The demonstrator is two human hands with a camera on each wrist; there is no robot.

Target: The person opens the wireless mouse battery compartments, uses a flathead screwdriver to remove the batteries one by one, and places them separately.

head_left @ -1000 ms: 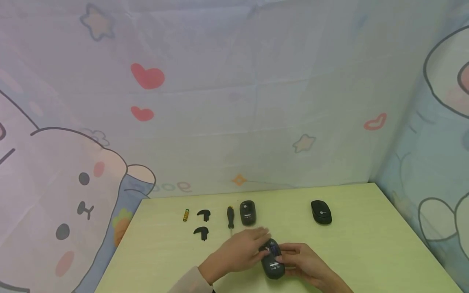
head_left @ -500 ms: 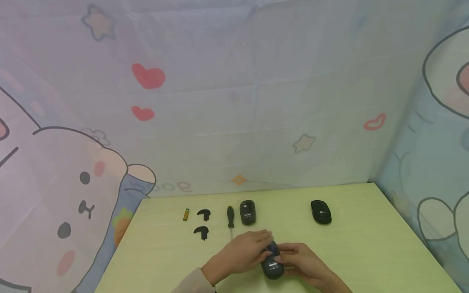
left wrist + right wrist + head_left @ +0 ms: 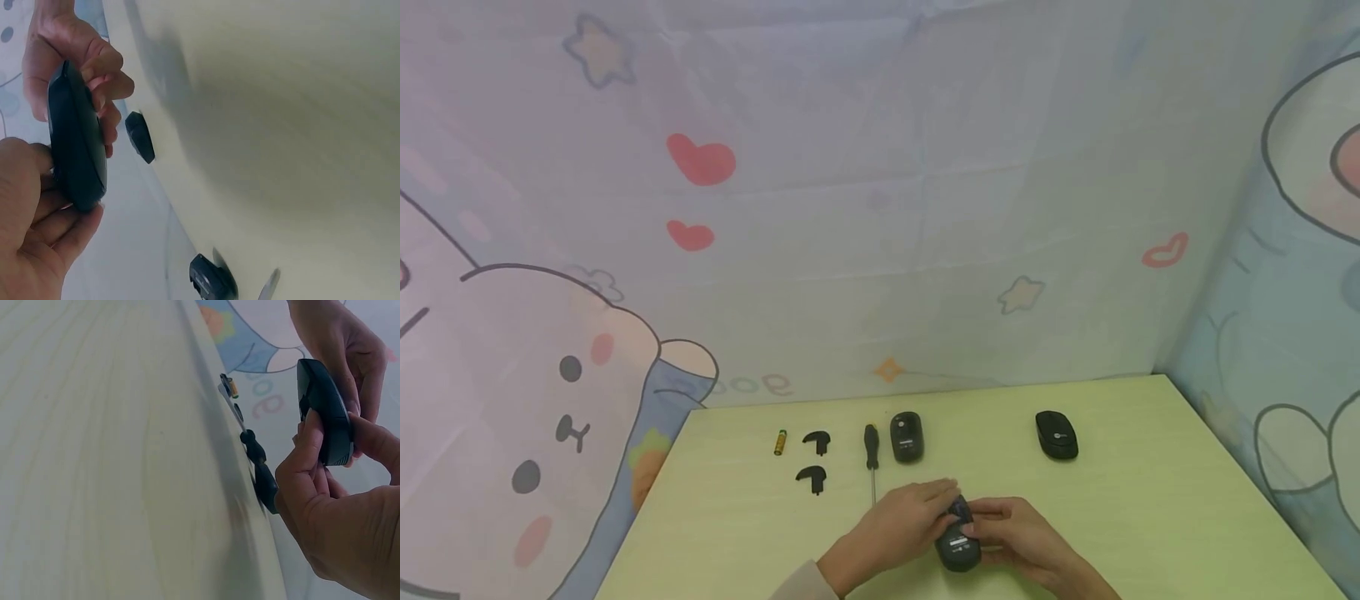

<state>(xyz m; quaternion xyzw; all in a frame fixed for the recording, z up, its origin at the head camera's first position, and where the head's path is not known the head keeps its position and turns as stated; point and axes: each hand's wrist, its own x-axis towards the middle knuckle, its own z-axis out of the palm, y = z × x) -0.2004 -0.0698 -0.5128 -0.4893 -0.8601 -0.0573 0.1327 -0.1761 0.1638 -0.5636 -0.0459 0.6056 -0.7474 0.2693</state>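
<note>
A dark grey computer mouse [image 3: 958,554] is held underside up, with a pale printed label showing, nearer the person than the screwdriver [image 3: 872,446] and to its right. Both hands grip it: the left hand [image 3: 898,518] has its fingers and thumb around the far end, while the right hand [image 3: 1015,533] pinches the right side between thumb and fingers. The wrist views show the mouse raised off the yellow-green table [image 3: 1150,500]. A light sleeve [image 3: 808,583] covers the left forearm.

The screwdriver lies with its dark handle away from the person and its metal shaft pointing toward them; in the head view the shaft runs down to the edge of the left hand. Just right of the screwdriver's handle lies a second mouse [image 3: 907,437], also underside up. Well to the screwdriver's right is a black mouse [image 3: 1057,434], top up, bearing a small pale logo. To the screwdriver's left are two black hooked pieces [image 3: 816,475], one nearer the person than the other, and farther left lies a gold-and-green battery [image 3: 780,442].
</note>
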